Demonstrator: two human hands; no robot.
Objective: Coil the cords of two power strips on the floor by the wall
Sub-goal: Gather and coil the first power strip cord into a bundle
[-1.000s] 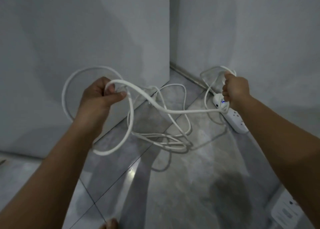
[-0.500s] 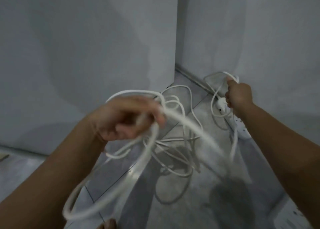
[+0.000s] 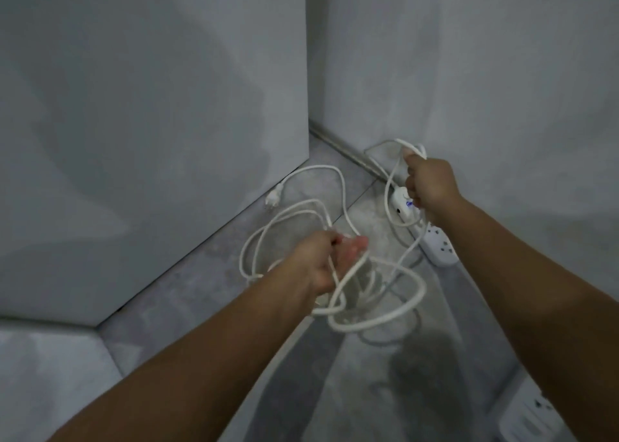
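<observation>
A white power strip (image 3: 435,242) lies on the grey floor against the right wall, with a small blue light at its near end. Its white cord (image 3: 385,321) runs in several loose loops across the floor and through the air. My left hand (image 3: 323,261) is closed around a bunch of these loops at mid-height above the floor. My right hand (image 3: 430,187) is shut on a smaller loop of the same cord just above the strip's end. The cord's plug (image 3: 274,198) rests on the floor by the left wall.
Two grey walls meet in a corner behind the cords, with a metal strip (image 3: 345,152) along the base of the right wall. A second white power strip (image 3: 532,418) shows at the bottom right edge. A dark shadow patch lies on the floor in front.
My left hand has swung from the upper left down and to the right, carrying its loops closer to the right hand. The right hand has stayed above the strip.
</observation>
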